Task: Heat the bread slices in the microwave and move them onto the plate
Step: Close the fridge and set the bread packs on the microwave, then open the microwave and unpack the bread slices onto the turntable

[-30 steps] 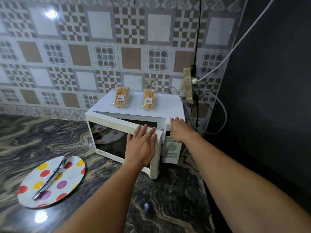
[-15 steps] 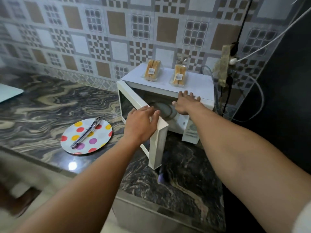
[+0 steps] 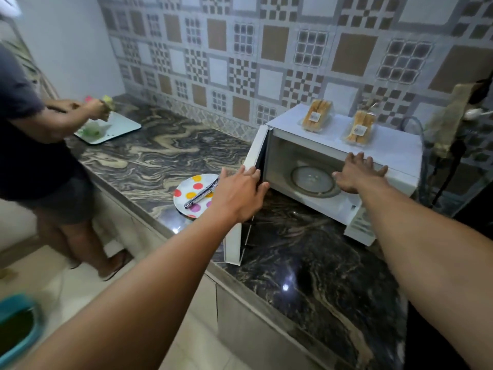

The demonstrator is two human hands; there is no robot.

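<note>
A white microwave [image 3: 394, 145] stands on the marble counter with its door [image 3: 253, 156] swung wide open to the left. Inside, the glass turntable [image 3: 309, 180] is bare. Two clear packs of bread slices lie on the microwave's top: one at the left [image 3: 317, 116], one at the right [image 3: 359, 127]. My left hand [image 3: 237, 193] rests on the door's upper edge, fingers wrapped over it. My right hand [image 3: 356, 173] presses flat against the front top edge of the microwave. A polka-dot plate [image 3: 184, 201] with metal tongs [image 3: 201, 194] on it sits left of the door.
Another person [image 3: 34, 145] stands at the left, working over a white cutting board [image 3: 117, 129]. Cables and a wall socket [image 3: 453, 124] hang right of the microwave. A teal bin [image 3: 18, 329] sits on the floor at the lower left.
The microwave door has swung from nearly closed to fully open under my left hand. My right hand stayed on the microwave's top front. The view has panned left and the other person is now in sight.
</note>
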